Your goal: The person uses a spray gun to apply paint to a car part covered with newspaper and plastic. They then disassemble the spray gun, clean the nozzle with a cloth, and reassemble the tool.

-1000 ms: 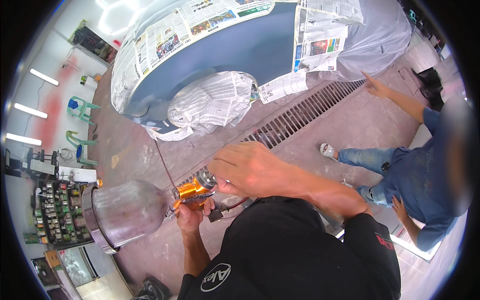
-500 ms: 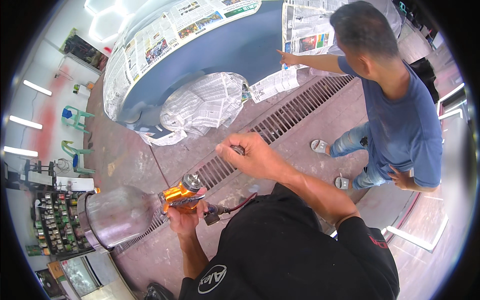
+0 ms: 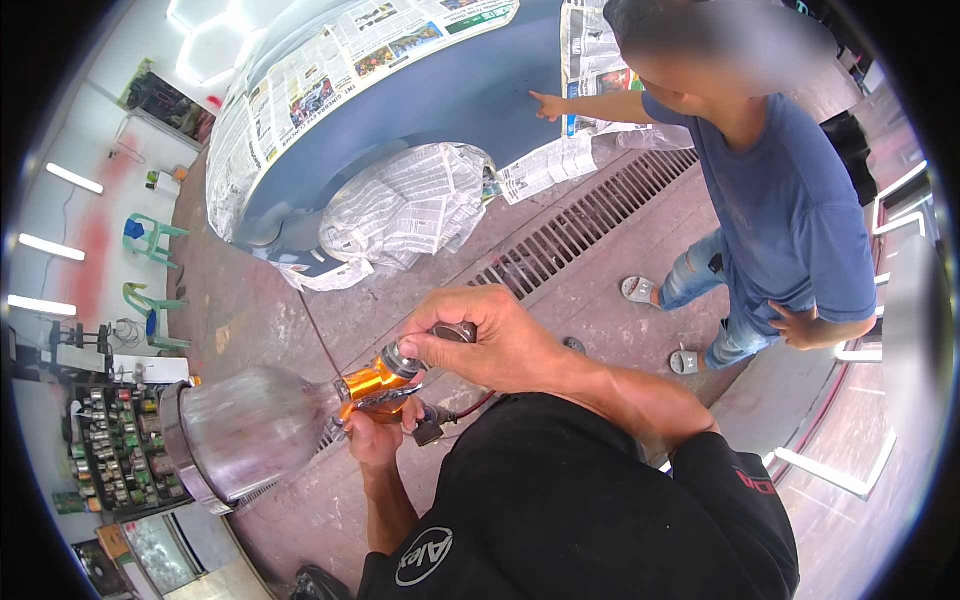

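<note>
My left hand (image 3: 376,440) is closed around a spray gun (image 3: 368,384) with a bright orange body and a silver front. A large translucent cup (image 3: 258,425), stained inside, is fixed to the gun and lies sideways toward the left. At the gun's silver front end, the thumb and fingers of my right hand (image 3: 485,335) are closed. A small dark round piece (image 3: 456,331) shows in their grip; its full shape is hidden. From the gun's lower end, a fitting (image 3: 428,430) leads to a red hose.
Ahead is a blue-grey car panel (image 3: 430,95), masked with newspaper (image 3: 400,205). A co-worker (image 3: 780,210) at the right points a finger at it. A floor grate (image 3: 590,220) crosses between us. Green stools (image 3: 155,238) and a rack of cans (image 3: 120,440) stand left.
My right hand has come down and left with the dark piece, to the gun's nozzle end. The gun has shifted slightly right. The co-worker's pointing hand has moved left along the panel.
</note>
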Tool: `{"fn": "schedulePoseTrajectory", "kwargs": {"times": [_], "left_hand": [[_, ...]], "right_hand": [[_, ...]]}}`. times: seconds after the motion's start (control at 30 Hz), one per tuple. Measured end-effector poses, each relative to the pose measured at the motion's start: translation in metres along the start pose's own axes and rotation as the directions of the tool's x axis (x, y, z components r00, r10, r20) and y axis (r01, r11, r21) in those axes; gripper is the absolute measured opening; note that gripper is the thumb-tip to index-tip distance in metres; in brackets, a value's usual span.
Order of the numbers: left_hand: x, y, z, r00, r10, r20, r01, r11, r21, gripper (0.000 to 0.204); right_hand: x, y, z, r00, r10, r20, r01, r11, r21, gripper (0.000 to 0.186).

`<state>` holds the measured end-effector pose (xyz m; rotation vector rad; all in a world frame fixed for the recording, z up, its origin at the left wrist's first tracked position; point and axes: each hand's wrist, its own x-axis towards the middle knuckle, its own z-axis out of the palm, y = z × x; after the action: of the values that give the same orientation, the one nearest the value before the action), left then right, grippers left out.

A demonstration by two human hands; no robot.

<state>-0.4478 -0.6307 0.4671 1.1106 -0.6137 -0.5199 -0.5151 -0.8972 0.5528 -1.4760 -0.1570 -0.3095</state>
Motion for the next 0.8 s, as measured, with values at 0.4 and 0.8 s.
{"fn": "schedulePoseTrajectory", "kwargs": {"times": [0.4,0.8], "left_hand": [[-0.004,-0.001,0.003,1.000,0.004,0.026,-0.004,1.000,0.006,0.091],[-0.007,-0.002,0.006,0.996,0.066,0.064,-0.057,0.990,-0.127,0.092]], "right_hand": [[-0.010,-0.002,0.006,0.996,0.052,-0.072,-0.060,0.991,-0.117,0.017],[-0.012,0.055,-0.005,0.852,0.487,-0.193,-0.432,0.862,0.267,0.032]]}}
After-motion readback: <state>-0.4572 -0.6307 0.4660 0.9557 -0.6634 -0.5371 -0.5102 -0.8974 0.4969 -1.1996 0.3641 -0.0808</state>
